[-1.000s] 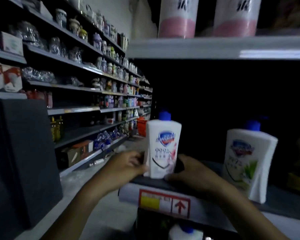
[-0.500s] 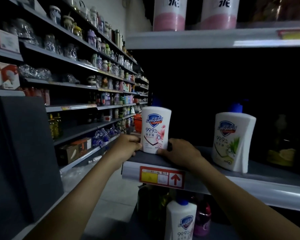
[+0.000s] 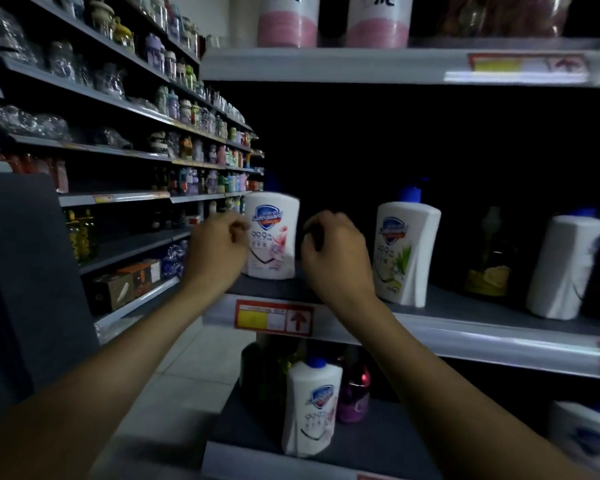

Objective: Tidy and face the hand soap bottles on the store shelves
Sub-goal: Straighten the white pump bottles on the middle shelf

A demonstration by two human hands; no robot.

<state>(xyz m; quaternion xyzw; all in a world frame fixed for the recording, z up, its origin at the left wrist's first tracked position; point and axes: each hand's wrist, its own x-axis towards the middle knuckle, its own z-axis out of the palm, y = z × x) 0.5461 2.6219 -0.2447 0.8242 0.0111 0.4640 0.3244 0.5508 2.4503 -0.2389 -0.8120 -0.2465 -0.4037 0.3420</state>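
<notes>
A white hand soap bottle with a pink flower label [image 3: 274,237] stands upright near the left end of the middle shelf [image 3: 465,332], label facing me. My left hand [image 3: 215,252] hovers at its left edge with fingers curled, holding nothing. My right hand [image 3: 333,252] is just right of it, also curled and apart from the bottle. A green-label soap bottle [image 3: 407,251] stands further right, turned slightly. Another white bottle [image 3: 565,268] shows its back. One more soap bottle [image 3: 312,407] stands on the shelf below.
A red and yellow price tag [image 3: 274,317] sits on the shelf lip below my hands. A dark yellow-labelled bottle [image 3: 489,265] stands behind between the soaps. Pink and white containers [image 3: 288,22] fill the shelf above. A long aisle of stocked shelves [image 3: 136,150] runs off left.
Both hands held the pink-label bottle at its base on the shelf. They have let go, lifted and curled beside it. The camera moved closer and lower.
</notes>
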